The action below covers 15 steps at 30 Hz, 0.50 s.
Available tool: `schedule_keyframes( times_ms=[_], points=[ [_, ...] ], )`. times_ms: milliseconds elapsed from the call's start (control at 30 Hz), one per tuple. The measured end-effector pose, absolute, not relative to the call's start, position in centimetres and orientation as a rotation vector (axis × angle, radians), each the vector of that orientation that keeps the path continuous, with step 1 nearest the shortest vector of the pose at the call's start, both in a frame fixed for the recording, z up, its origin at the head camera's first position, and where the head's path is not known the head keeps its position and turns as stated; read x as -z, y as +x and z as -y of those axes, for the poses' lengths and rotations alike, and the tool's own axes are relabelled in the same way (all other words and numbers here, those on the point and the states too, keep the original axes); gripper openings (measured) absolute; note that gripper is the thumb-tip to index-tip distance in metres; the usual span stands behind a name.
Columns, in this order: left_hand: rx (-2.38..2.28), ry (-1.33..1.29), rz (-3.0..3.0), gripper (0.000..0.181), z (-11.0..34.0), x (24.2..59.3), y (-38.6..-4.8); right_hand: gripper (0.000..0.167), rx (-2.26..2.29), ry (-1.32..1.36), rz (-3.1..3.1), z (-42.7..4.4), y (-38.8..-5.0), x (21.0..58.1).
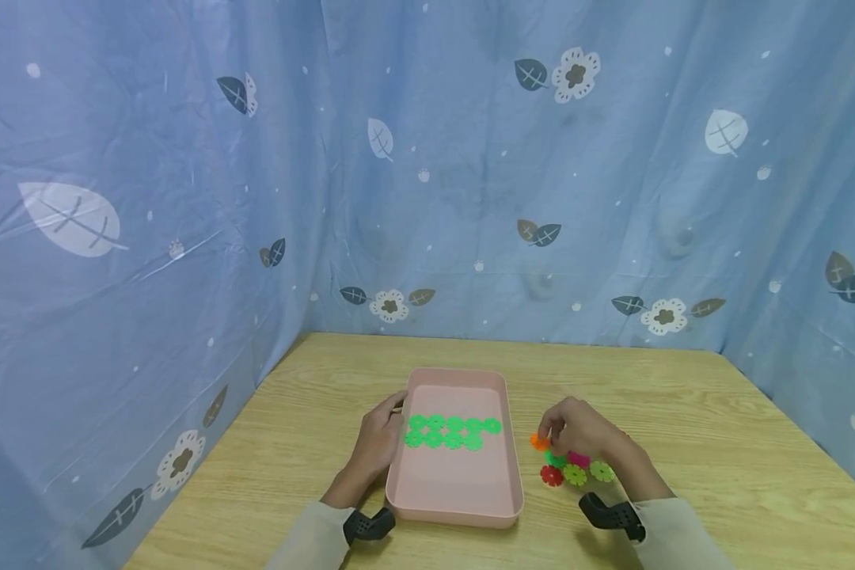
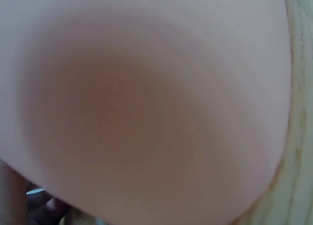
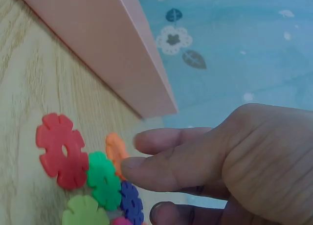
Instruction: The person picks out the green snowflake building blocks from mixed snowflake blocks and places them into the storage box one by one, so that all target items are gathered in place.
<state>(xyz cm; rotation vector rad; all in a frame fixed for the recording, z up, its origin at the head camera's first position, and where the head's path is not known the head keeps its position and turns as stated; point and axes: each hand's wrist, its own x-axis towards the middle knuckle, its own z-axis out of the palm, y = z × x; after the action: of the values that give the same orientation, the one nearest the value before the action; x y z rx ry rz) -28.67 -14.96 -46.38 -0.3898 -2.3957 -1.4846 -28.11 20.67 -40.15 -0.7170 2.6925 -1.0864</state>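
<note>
My left hand [image 1: 379, 439] holds the left side of a pink tray [image 1: 463, 495]; its wall hides part of the fingers in the left wrist view. Two rows of green snowflake discs [image 1: 454, 425] lie inside the tray. Right of it, my right hand [image 1: 575, 427] pinches the edge of an orange snowflake disc [image 3: 116, 150] between thumb and index finger. Beside that disc are a red disc [image 3: 62, 151], a green disc [image 3: 104, 180], a purple disc [image 3: 132, 203] and a yellow-green disc [image 3: 84, 213]. A pink-magenta disc [image 1: 579, 459] is partly visible under the hand.
The discs on the right lie close together on the wooden table [image 1: 313, 380]. A pale yellow-green disc [image 1: 602, 472] is near the right wrist. Blue patterned curtains [image 1: 470, 198] stand behind the table and along both sides.
</note>
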Motion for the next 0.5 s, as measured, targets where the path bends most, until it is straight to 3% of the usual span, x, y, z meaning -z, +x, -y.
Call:
schedule_keyframes(
  times_ms=[500],
  points=[
    [1.461,-0.372,2.401,0.045,14.89,46.34,-28.63,0.029,1.073,-0.596,-2.696,-21.17,-27.86,40.70]
  ],
)
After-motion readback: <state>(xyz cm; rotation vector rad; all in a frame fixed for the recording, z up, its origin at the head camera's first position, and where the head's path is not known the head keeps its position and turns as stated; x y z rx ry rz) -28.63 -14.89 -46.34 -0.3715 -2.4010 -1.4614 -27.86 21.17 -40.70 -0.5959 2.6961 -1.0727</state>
